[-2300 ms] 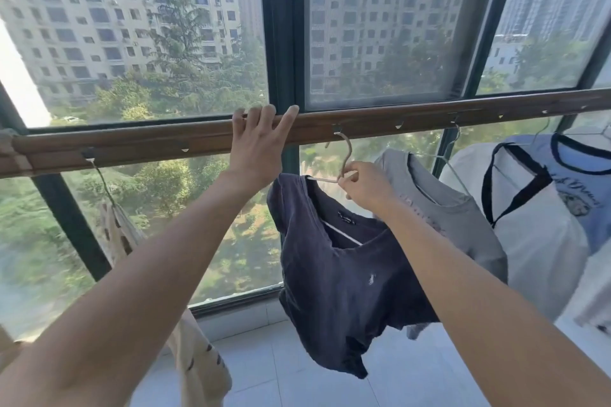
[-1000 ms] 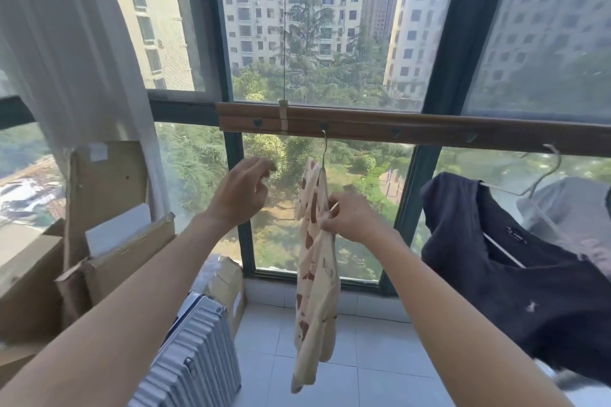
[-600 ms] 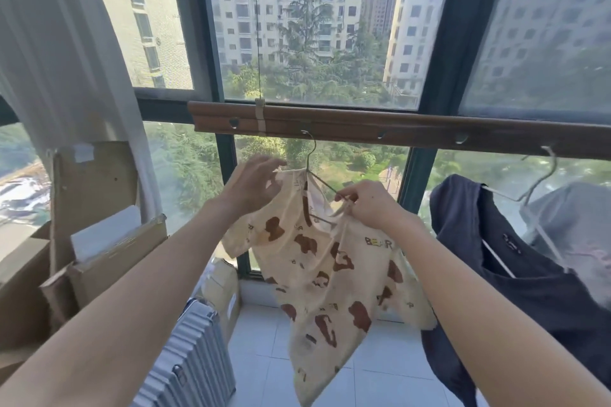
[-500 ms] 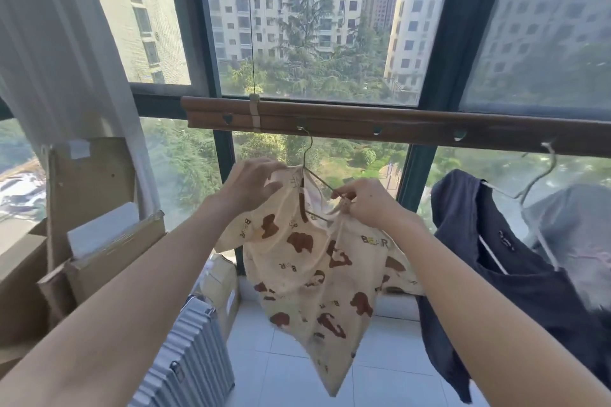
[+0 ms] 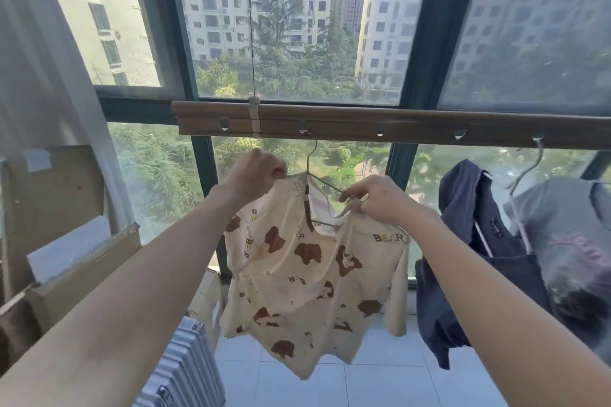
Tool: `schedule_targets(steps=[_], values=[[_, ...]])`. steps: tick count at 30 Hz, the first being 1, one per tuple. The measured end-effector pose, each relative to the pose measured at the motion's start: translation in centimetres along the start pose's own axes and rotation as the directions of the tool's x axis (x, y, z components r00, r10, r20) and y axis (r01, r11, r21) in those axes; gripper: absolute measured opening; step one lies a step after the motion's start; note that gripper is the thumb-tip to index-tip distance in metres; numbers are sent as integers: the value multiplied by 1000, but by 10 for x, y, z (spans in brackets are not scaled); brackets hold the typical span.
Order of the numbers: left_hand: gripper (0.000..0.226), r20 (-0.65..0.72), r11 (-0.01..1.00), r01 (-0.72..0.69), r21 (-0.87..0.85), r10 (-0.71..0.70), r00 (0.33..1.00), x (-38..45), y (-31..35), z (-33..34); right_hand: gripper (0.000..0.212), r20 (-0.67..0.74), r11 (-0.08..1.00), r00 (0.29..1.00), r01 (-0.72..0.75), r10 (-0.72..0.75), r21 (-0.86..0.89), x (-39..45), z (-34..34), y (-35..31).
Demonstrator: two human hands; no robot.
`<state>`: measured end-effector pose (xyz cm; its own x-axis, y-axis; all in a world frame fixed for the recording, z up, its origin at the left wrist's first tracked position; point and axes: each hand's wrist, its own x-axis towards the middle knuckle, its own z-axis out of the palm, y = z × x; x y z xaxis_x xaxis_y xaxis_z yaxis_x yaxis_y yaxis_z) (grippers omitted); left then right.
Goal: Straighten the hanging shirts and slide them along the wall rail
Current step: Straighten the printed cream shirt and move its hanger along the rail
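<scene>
Hanging at centre frame from a wire hanger hooked in a notch of the brown rail: the cream shirt, spread flat with its bear print facing the camera. Pinching its left shoulder at 10 o'clock of the cloth, the left hand, fingers curled tight; pinching the right shoulder and hanger arm at 2 o'clock, the right hand. Hanging at 3 o'clock, just beside it: a navy shirt and a grey shirt.
</scene>
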<state>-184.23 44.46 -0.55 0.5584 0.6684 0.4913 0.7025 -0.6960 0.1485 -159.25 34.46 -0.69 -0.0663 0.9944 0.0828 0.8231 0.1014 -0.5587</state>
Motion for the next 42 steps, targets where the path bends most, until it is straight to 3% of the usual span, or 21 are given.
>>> schedule_targets(steps=[6, 9, 10, 17, 22, 24, 28, 36, 40, 42], values=[[15, 115, 987, -8, -163, 27, 993, 2, -17, -3, 25, 20, 999, 999, -39, 39, 5, -7, -4, -3], [1, 170, 972, -57, -228, 98, 981, 0, -22, -4, 25, -19, 998, 999, -50, 50, -40, -9, -5, -2], [6, 177, 974, -78, -211, 117, 977, -3, -22, -3, 25, -33, 997, 998, -55, 53, -45, -10, -5, -1], [8, -2, 967, -82, -241, 84, 996, -16, -11, 7, 28, -29, 997, 997, -67, 67, -34, -17, -7, 0], [3, 83, 848, 184, -498, -164, 983, -20, -4, 9, 30, -47, 998, 998, -53, 51, -38, -25, -10, 6], [3, 127, 808, 239, -539, -203, 971, -21, 0, 11, 31, -72, 998, 996, -52, 50, -23, -28, -10, 9], [6, 162, 840, 254, -479, -200, 966, -14, 10, 14, 35, -79, 998, 996, -51, 49, -21, -33, -14, 14], [9, 101, 849, 227, -477, -204, 974, -14, 24, 15, 32, -86, 998, 995, -53, 51, -24, -41, -18, 24], [23, 50, 824, 320, -467, -336, 940, -4, 8, 1, 33, -86, 998, 995, -52, 49, -26, -40, -23, 30], [27, -43, 768, 429, -477, -507, 861, 2, -6, -6, 39, -90, 997, 994, -71, 67, -41, -39, -25, 33]])
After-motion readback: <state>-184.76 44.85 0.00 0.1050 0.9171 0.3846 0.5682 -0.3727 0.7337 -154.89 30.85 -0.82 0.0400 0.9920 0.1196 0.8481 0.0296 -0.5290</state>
